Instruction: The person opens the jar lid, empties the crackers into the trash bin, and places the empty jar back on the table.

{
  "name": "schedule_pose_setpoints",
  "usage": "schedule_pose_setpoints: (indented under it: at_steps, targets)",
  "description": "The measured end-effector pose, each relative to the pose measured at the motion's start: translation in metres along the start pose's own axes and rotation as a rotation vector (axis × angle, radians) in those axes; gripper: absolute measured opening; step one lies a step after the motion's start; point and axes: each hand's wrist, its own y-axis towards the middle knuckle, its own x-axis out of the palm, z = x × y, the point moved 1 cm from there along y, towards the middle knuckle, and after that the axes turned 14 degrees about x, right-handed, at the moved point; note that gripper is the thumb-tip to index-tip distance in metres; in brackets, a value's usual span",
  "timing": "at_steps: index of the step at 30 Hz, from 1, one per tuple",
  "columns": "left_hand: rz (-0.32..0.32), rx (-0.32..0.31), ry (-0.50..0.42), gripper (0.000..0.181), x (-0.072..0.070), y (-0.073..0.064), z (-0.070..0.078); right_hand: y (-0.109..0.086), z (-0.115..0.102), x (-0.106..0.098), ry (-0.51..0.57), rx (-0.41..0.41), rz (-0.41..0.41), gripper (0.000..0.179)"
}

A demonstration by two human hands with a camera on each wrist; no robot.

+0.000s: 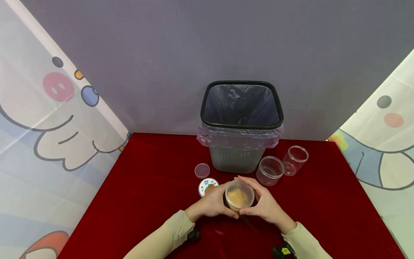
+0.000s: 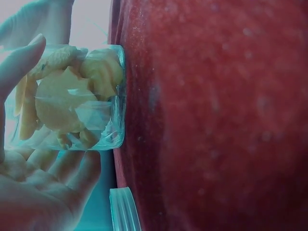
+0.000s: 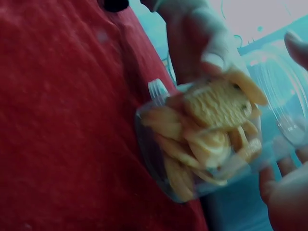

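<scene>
A clear plastic jar of cookies (image 1: 237, 198) is between my two hands near the middle of the red cloth. My left hand (image 1: 211, 203) curves round its left side, thumb toward me. On the other side my right hand (image 1: 266, 205) cups the jar, thumb and fingers about its upper part. Pale yellow cookies (image 2: 62, 98), some of them ridged, show through the clear wall in the left wrist view. The jar's base is close to the red cloth (image 2: 231, 115). In the right wrist view the cookies (image 3: 216, 106) look slightly blurred.
A lined trash bin (image 1: 237, 154) stands at the back. Two clear jars, a wide one (image 1: 270, 172) and a tall one (image 1: 295, 160), are right of it. A printed round lid (image 1: 207, 186) and a translucent disc (image 1: 202, 171) lie left of the bin.
</scene>
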Motion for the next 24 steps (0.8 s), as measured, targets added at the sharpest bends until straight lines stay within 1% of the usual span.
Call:
schedule_pose_setpoints:
  at_steps: [4,7,10,12,15,18,21,24]
  targets:
    - [-0.006,-0.003,0.005,0.093,0.0,0.0,0.0,0.004,0.003,-0.006,0.098,0.024,-0.114,0.09]
    - [-0.007,-0.005,0.007,0.092,0.0,0.0,0.0,0.006,0.006,-0.009,0.171,0.018,-0.183,0.089]
    - [-0.01,-0.008,0.01,0.092,0.0,0.0,0.0,0.005,0.008,-0.01,0.213,-0.006,-0.225,0.091]
    - [-0.014,-0.013,0.009,0.093,0.0,0.0,-0.001,0.005,0.008,-0.011,0.22,-0.02,-0.232,0.093]
    - [-0.017,-0.02,0.012,0.094,0.0,0.0,-0.001,0.003,0.006,-0.012,0.202,-0.031,-0.213,0.095]
    - [-0.014,-0.022,0.004,0.095,0.0,0.0,-0.001,0.0,0.004,-0.011,0.155,-0.043,-0.157,0.096]
    - [-0.009,-0.021,-0.005,0.096,0.0,0.001,-0.002,-0.006,0.003,-0.007,0.111,-0.052,-0.073,0.097]
    - [-0.002,-0.017,-0.013,0.097,0.0,0.0,-0.002,-0.014,0.003,0.004,0.06,-0.027,0.054,0.103]
